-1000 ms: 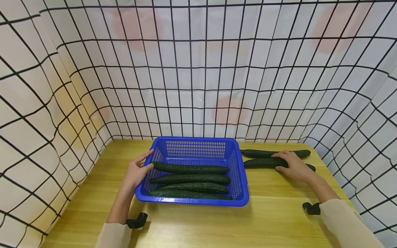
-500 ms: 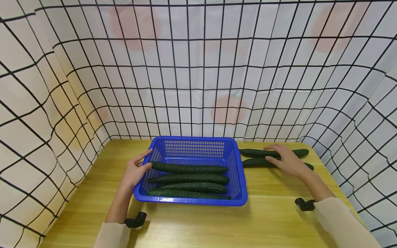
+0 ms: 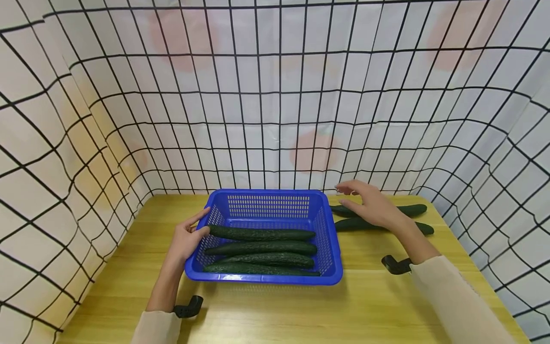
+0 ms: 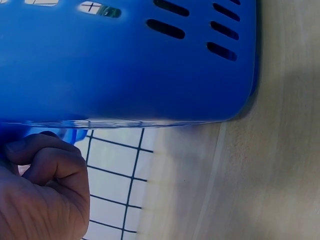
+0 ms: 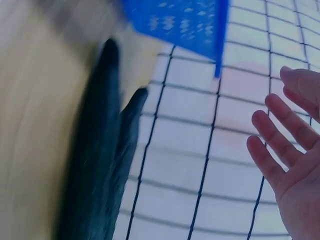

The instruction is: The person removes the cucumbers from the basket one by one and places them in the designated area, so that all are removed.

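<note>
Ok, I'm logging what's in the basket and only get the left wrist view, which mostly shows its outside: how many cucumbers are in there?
Observer: The head view shows four cucumbers lying in the blue basket.
Operator: Thanks. My view doesn't show the right hand at all; is it holding anything?
Observer: No, the right hand holds nothing.
Operator: Good. Are there any cucumbers outside the basket to add to my log?
Observer: Yes, two more cucumbers lie on the table, to the right of the basket.
</note>
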Tool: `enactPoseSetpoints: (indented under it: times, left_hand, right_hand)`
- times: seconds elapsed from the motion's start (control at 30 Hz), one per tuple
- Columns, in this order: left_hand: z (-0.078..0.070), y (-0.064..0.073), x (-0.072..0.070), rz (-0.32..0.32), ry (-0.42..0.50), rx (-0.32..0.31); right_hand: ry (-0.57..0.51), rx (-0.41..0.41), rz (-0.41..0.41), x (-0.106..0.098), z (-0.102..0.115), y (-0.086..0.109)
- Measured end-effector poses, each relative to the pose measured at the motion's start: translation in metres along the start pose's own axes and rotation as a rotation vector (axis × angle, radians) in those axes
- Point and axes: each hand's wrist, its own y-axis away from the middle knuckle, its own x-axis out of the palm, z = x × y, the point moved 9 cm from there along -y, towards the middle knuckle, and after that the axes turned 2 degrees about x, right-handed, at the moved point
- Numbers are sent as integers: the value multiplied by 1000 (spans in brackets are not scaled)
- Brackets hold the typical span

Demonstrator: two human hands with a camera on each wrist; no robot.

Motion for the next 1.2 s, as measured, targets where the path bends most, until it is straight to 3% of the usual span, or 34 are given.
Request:
enactPoseSetpoints:
  times: [0.57, 0.83, 1.03, 1.2]
  left_hand:
    - [-2, -2, 3, 4, 13, -1]
    - [-5, -3, 0, -1, -5, 10]
    - [-8, -5, 2, 11, 23, 34]
    - [-2, -2, -1, -3, 19, 15]
  right_hand:
    - [-119, -126, 10, 13, 79, -46]
    - [-156, -164, 53, 34, 114, -67]
    - [-177, -167, 120, 61, 128, -77]
    - [-165, -172, 174, 85, 135, -80]
